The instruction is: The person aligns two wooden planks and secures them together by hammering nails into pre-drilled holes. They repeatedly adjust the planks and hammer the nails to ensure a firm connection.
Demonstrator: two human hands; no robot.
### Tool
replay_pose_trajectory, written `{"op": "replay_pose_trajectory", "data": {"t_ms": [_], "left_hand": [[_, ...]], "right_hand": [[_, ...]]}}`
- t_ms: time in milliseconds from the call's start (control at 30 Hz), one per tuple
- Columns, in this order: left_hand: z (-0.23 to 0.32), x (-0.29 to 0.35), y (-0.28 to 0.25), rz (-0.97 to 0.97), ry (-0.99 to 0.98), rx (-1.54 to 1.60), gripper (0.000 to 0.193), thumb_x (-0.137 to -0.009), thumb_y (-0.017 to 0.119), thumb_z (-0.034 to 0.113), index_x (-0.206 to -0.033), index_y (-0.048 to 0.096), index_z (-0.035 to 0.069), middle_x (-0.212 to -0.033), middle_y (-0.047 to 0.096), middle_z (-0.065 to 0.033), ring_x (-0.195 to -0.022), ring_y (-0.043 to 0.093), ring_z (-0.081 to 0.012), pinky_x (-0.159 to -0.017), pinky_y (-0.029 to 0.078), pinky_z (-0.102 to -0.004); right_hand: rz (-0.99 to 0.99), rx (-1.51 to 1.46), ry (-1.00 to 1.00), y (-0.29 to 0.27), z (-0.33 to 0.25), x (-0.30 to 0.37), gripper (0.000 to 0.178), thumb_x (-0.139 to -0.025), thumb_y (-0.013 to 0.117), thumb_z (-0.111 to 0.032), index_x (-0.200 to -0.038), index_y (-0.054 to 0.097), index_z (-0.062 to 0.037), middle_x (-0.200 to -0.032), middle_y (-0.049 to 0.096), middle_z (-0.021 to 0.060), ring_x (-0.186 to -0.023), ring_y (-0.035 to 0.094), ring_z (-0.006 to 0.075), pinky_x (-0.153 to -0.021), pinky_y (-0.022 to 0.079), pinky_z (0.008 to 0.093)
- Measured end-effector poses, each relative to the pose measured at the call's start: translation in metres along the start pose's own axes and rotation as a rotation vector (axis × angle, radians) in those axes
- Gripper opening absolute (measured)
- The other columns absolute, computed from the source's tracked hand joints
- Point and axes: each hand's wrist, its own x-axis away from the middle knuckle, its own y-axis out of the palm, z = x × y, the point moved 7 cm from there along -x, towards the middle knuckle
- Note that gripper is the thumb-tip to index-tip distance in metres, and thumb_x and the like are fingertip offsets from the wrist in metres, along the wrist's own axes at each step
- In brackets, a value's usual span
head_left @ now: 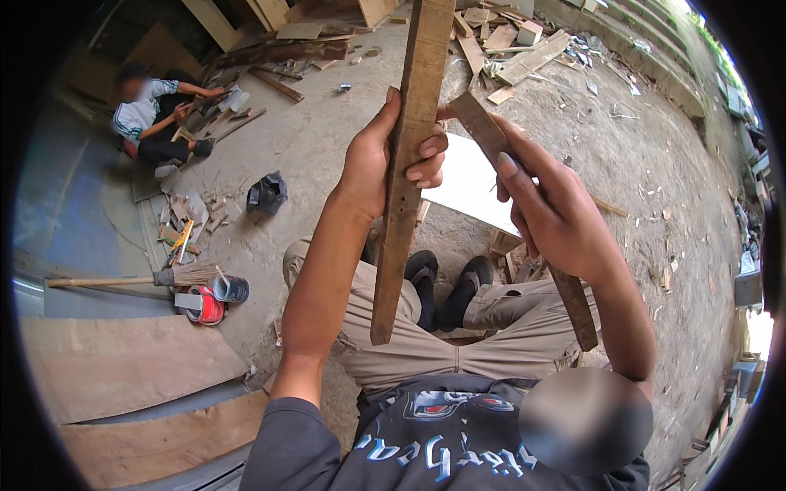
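Observation:
A long, narrow wooden strip point(426, 74) stands nearly upright in front of me, its lower end over my lap. My left hand point(370, 164) is closed round it, thumb on the near side and fingertips curled over its right edge. In my right hand point(557, 204) is a shorter wooden strip point(480, 123), slanting from upper left to lower right. The hand covers its middle, and its lower end comes out by my knee. The short strip's upper end is close to the long one; whether they touch I cannot tell.
A white board point(475, 184) lies beyond my feet. Leftward are a black plastic bag point(267, 193), a broom point(184, 276), a red can point(205, 307), a grey can point(232, 290) and plywood sheets point(131, 360). Scrap wood point(532, 61) is heaped far off. Another person point(151, 114) sits far left.

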Motion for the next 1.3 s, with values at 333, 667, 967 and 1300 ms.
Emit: {"op": "replay_pose_trajectory", "data": {"t_ms": [333, 667, 967, 1300], "left_hand": [[0.009, 0.013, 0.009, -0.259, 0.033, 0.153, 0.07, -0.107, 0.019, 0.052, -0.127, 0.056, -0.004, -0.069, 0.042, -0.0017, -0.044, 0.035, -0.0106, -0.046, 0.034, -0.0288], [0.011, 0.015, -0.001, 0.081, 0.079, -0.089, 0.067, -0.104, 0.031, 0.059, -0.121, 0.057, 0.0, -0.075, 0.052, -0.0056, -0.052, 0.042, -0.0124, -0.055, 0.039, -0.0287], [0.021, 0.02, -0.001, 0.197, 0.101, -0.446, 0.068, -0.101, 0.037, 0.064, -0.107, 0.059, 0.0, -0.078, 0.055, -0.0042, -0.06, 0.048, -0.009, -0.056, 0.04, -0.0238], [0.025, 0.017, 0.002, 0.206, 0.082, -0.706, 0.064, -0.105, 0.036, 0.055, -0.118, 0.064, -0.001, -0.073, 0.052, 0.0002, -0.06, 0.045, -0.007, -0.055, 0.037, -0.0226]], "right_hand": [[-0.004, -0.196, 0.033, 0.001, -0.018, 0.009, 0.049, -0.102, 0.053, -0.02, -0.144, 0.045, 0.0022, -0.085, 0.066, 0.0189, -0.075, 0.06, 0.0204, -0.072, 0.05, 0.0353], [0.065, 0.02, -0.286, 0.011, -0.024, 0.006, 0.047, -0.102, 0.055, -0.016, -0.147, 0.046, -0.003, -0.081, 0.063, 0.0087, -0.07, 0.055, 0.0096, -0.065, 0.048, 0.0273], [0.012, 0.024, -0.175, 0.014, -0.019, 0.003, 0.046, -0.098, 0.057, -0.012, -0.141, 0.049, 0.0014, -0.074, 0.061, 0.0201, -0.058, 0.058, 0.0224, -0.061, 0.048, 0.035], [0.011, -0.015, -0.188, 0.015, -0.008, 0.003, 0.047, -0.096, 0.058, -0.009, -0.141, 0.049, 0.001, -0.074, 0.061, 0.022, -0.06, 0.06, 0.0249, -0.063, 0.048, 0.035]]}}
